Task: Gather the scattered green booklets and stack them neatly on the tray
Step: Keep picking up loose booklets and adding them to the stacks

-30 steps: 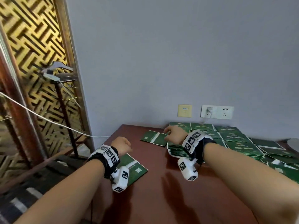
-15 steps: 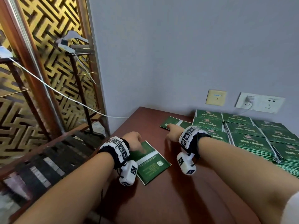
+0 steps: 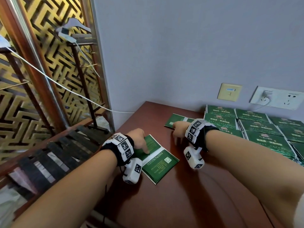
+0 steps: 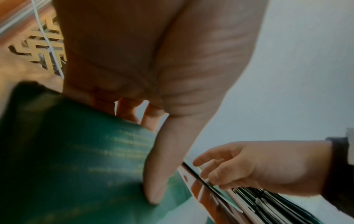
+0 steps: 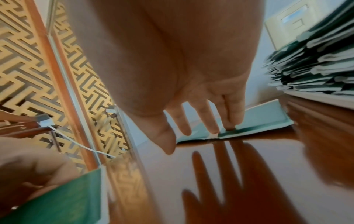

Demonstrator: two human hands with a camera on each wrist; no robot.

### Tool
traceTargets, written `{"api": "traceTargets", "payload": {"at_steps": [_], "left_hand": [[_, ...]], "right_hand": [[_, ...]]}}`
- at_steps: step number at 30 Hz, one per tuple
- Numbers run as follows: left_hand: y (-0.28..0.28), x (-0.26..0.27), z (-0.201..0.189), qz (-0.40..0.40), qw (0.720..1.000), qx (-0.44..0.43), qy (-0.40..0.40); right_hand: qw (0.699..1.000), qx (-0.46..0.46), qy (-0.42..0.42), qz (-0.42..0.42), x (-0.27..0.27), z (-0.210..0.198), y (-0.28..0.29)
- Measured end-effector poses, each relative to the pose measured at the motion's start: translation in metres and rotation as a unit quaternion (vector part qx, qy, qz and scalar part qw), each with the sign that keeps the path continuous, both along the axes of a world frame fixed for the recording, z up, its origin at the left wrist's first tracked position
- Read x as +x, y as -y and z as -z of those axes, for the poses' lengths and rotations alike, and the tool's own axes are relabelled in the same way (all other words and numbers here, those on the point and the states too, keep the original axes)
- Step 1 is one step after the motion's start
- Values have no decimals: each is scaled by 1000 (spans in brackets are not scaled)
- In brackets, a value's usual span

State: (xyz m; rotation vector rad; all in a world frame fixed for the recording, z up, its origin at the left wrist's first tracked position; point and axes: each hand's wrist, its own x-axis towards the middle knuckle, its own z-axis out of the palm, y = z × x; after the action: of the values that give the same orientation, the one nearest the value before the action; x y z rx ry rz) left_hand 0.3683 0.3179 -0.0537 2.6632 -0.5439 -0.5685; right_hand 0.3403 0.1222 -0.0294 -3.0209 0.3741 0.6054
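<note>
- Glossy reddish-brown wooden table (image 3: 189, 195) meets a grey wall (image 3: 181, 55); gold lattice screen (image 3: 24, 79) beyond its left edge.
- Stacked green paper booklets (image 3: 263, 129) crowd the far right.
- Left hand (image 3: 138, 140) pinches an unfolded green booklet (image 3: 158, 162) near the left edge.
- Right hand (image 3: 179, 130), fingers straight, touches another unfolded green booklet (image 3: 176, 120) by the stacks.

Hands (image 3: 138, 139) on green booklets (image 3: 158, 162)

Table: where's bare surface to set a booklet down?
Bare table in front of the near open booklet and between the left hand and right hand. Crowded on the right: booklet stacks run to the wall.
</note>
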Motion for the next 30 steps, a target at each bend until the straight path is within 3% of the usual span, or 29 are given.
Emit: {"api": "traceTargets", "payload": {"at_steps": [5,8,14,23,30], "left_hand": [[-5,0,-3,7,1000,9,-11],[-14,1,-8,8,1000,23,-6],[-31,1,-14,-2,999,35,4],[-49,-4,-13,-24,1000,-4,17],[-50,-10,-18,-36,999,-16,23]], "right_hand": [[997,37,54,-42,-5,4,-11],[995,59,43,-61,-8,3,-18],[988,94,123,-26,-4,1,-17],[997,16,69,23,-5,10,-13],[999,23,40,27,-16,2,-16]]}}
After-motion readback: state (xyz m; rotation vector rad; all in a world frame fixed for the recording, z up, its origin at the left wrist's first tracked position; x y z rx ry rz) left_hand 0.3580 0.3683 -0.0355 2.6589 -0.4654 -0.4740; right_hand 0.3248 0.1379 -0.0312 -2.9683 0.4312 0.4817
